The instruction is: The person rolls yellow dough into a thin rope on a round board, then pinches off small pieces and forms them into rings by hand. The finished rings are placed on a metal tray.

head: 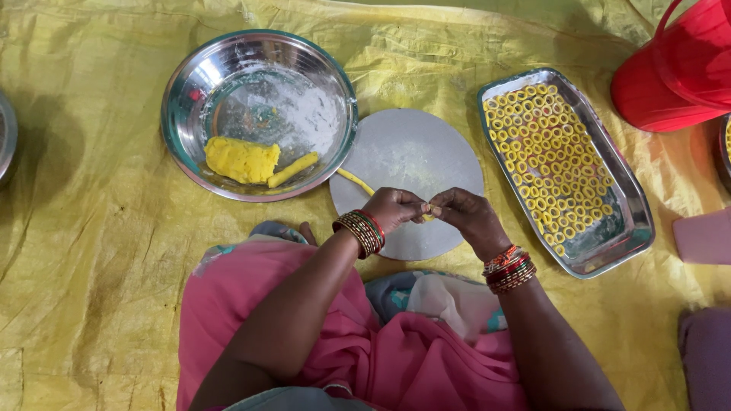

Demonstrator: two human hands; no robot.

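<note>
My left hand (396,208) and my right hand (470,217) meet over the near part of a round grey board (411,156), fingertips pinched together on a small piece of yellow dough (429,211). A thin yellow dough rope (355,180) lies on the board's left side. Left of the board, a steel bowl (228,61) dusted with flour holds a yellow dough lump (241,159) and a short dough roll (293,169). On the right, a rectangular steel tray (630,221) is filled with several small yellow dough rings (548,144). Both wrists wear red and gold bangles.
Everything rests on a crinkled yellow sheet (91,228). A red plastic container (678,68) stands at the top right. Another steel vessel's edge (6,137) shows at far left. A pink object (704,236) lies at the right edge. My pink clothing (320,350) fills the foreground.
</note>
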